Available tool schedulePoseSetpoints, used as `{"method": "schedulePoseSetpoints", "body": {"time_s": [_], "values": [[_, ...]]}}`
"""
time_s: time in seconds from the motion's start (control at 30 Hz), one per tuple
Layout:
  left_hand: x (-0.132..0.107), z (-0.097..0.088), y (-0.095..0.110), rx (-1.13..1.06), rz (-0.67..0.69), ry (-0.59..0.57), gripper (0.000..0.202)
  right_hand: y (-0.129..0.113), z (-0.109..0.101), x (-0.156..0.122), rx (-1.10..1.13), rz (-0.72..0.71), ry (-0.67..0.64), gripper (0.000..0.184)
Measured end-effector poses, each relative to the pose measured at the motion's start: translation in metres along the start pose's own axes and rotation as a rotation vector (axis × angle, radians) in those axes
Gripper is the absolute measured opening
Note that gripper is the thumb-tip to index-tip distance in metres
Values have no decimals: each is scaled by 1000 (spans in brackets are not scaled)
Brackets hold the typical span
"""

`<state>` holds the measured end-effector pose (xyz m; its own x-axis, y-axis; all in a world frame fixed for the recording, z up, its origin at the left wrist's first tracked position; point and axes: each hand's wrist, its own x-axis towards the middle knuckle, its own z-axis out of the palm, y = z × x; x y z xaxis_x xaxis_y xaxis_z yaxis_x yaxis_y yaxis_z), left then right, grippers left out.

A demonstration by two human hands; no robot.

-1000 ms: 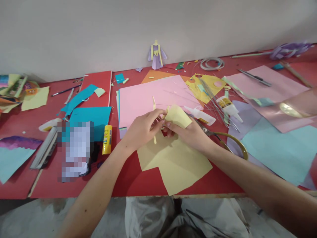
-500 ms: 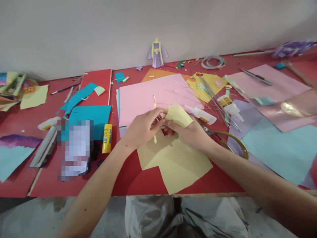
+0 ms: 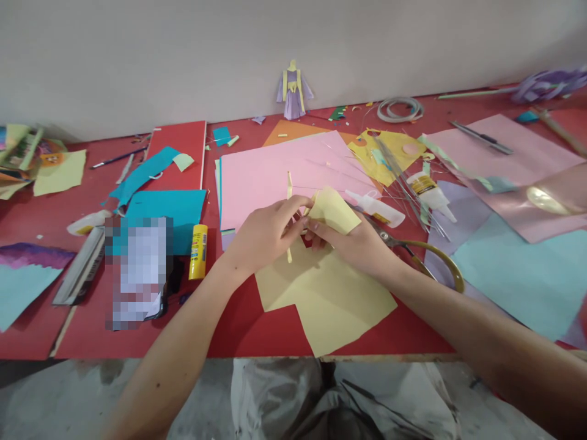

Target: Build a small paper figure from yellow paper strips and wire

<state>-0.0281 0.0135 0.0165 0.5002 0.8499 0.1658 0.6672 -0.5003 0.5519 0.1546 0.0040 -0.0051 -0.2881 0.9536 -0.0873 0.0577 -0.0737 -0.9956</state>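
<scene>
Looking nearest first, I see a pale yellow sheet [image 3: 325, 299] lying just under both hands. My left hand [image 3: 263, 235] is closed, pinching a thin yellow strip [image 3: 289, 183]. My right hand [image 3: 355, 244], fingers curled, grips a small yellow paper piece [image 3: 332, 211] against the left fingertips. Scissors [image 3: 426, 260] lie just right of it, a pink sheet [image 3: 270, 177] lies beyond, and a paper doll [image 3: 293, 91] stands farthest.

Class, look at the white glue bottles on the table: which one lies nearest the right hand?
The middle bottle, just beyond the right hand by the scissors. The right bottle lies further off; the left bottle is farthest.
</scene>
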Motion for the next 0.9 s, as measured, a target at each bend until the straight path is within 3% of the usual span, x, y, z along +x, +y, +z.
{"method": "schedulePoseSetpoints", "body": {"time_s": [0.9], "values": [[1,-1,2,-24,-5,-7,23,-1,1,-1,-21,17,13,18]]}}
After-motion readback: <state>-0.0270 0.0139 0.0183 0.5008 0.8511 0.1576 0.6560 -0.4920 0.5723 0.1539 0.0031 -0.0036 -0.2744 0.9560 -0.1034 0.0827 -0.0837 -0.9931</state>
